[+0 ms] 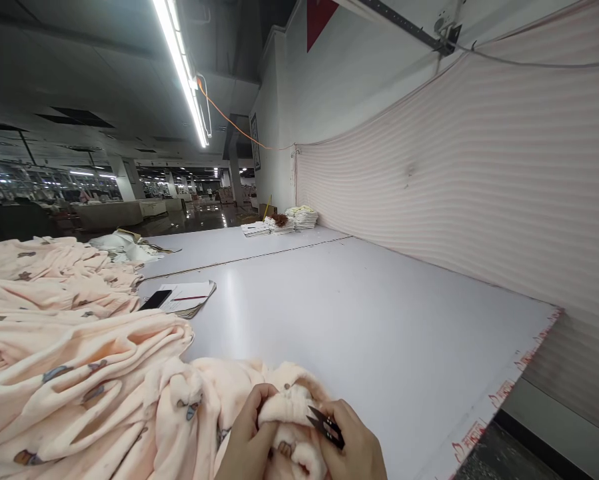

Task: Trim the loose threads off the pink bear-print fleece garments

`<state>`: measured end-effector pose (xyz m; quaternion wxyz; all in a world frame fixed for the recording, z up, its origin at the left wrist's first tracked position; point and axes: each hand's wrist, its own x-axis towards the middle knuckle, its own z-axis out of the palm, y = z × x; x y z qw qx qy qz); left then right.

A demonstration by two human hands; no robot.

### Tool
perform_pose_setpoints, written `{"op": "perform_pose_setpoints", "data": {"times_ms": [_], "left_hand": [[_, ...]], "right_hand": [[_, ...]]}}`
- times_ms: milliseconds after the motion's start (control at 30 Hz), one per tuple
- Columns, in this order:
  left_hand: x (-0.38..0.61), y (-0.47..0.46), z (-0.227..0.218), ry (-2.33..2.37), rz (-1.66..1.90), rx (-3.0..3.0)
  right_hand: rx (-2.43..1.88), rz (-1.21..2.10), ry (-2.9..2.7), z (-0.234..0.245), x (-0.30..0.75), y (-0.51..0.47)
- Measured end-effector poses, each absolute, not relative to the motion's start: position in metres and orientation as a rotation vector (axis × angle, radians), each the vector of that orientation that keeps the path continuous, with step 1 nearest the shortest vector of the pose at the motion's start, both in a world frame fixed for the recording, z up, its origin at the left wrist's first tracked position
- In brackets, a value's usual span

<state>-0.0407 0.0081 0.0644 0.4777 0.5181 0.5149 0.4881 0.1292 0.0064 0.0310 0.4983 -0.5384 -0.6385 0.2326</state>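
At the table's near edge, my left hand grips a gathered edge of a fluffy pale-pink garment, thumb and fingers closed round the cloth. My right hand is closed around small black thread snips, whose blades point up and left against the same cloth. Some fingers of the right hand are hidden behind the fabric. A large heap of the same pink printed fleece spreads to the left of my hands and joins the piece I hold.
A pale table extends forward and right. On it lie a black phone, a notebook with a pen, crumpled white cloth and stacked white pieces. A striped sheet hangs along the right wall.
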Motion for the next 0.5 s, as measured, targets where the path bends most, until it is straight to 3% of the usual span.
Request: {"op": "perform_pose_setpoints", "data": {"times_ms": [133,500], "left_hand": [[-0.039,0.006,0.059,1.108,1.224,1.12],[-0.044,0.003,0.065,1.097,1.168,0.975]], "right_hand": [[-1.181,0.713,-1.558,0.042,0.129,0.004],[-1.069,0.626,-1.636,0.061,0.124,0.007]]}}
